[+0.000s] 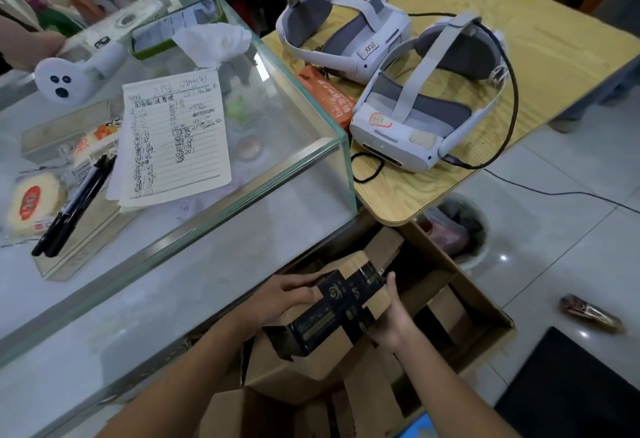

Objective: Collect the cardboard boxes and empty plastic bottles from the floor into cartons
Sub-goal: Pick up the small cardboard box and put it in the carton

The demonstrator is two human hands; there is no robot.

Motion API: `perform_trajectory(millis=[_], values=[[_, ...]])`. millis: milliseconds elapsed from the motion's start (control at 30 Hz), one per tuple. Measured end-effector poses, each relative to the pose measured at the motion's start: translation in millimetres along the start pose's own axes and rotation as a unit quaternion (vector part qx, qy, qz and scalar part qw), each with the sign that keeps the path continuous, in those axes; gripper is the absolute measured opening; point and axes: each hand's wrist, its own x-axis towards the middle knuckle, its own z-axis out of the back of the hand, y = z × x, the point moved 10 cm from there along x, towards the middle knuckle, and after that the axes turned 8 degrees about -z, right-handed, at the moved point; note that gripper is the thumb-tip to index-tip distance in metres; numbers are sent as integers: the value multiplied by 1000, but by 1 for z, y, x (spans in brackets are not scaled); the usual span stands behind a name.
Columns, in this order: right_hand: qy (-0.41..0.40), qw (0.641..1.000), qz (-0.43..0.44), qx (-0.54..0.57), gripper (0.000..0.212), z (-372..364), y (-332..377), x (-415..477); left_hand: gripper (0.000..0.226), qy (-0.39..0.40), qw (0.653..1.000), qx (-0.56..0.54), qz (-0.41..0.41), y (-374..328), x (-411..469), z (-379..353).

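A small cardboard box (341, 302) wrapped in black printed tape is held between both hands above a large open carton (464, 285) on the floor. My left hand (280, 297) grips its left side, fingers over the top edge. My right hand (389, 316) grips its right side. Several other brown boxes (298, 372) lie piled in the carton beneath it. A crumpled brown wrapper (588, 311) lies on the tiles to the right.
A glass display counter (242, 202) with a handwritten sheet (175, 136) and two black markers (74, 205) fills the left. A wooden table (540, 67) holds two white headsets (420, 105) with a cable. A lined bin (460, 230) stands under the table edge. A black mat (571, 392) lies lower right.
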Motion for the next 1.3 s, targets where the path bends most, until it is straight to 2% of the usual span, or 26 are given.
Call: perform_trajectory(millis=[100,167,267,333,367,433,533,567,633,667,700,767,800,833,933,1067,1233,1300], values=[[97,994,19,43,77,-5,5,-17,31,-20,999,-34,-4,-6,6,-5],[152,986,45,47,83,-11,8,-31,37,-26,999,-36,-15,-13,12,-11],[188,980,65,16,88,-12,4,-43,46,-21,998,-59,-21,-18,25,-30],[158,985,75,11,85,-2,4,-43,51,3,997,-81,-18,-19,33,-48],[134,987,89,20,80,6,8,-40,52,8,998,-59,-23,-19,39,-54],[88,988,122,36,70,19,19,-36,53,0,999,21,-43,-21,51,-61],[8,986,161,48,70,32,39,-34,55,6,985,164,-57,-19,67,-69],[-34,984,172,23,72,37,44,-34,55,3,975,218,-44,-14,70,-68],[-137,967,187,-103,80,46,48,-37,59,-31,958,285,-1,0,68,-58],[-186,941,202,-196,84,48,49,-42,60,-48,948,313,15,6,63,-51],[-224,899,224,-302,87,45,51,-48,61,-59,937,344,24,12,56,-46],[-281,769,249,-517,89,36,46,-59,61,-83,914,397,30,21,36,-36],[-299,700,252,-597,89,31,41,-62,61,-101,906,411,31,28,26,-31],[-304,648,254,-651,87,22,36,-67,62,-119,903,412,36,35,14,-27],[-282,557,268,-734,80,-19,23,-83,63,-164,913,369,55,62,-25,-25],[-202,388,313,-843,107,-90,-18,-92,64,-201,917,337,79,89,-82,-26],[-92,237,328,-910,92,-164,-113,-102,65,-279,910,265,152,153,-178,1],[-57,195,328,-923,80,-190,-164,-107,74,-319,898,239,184,187,-228,12]])
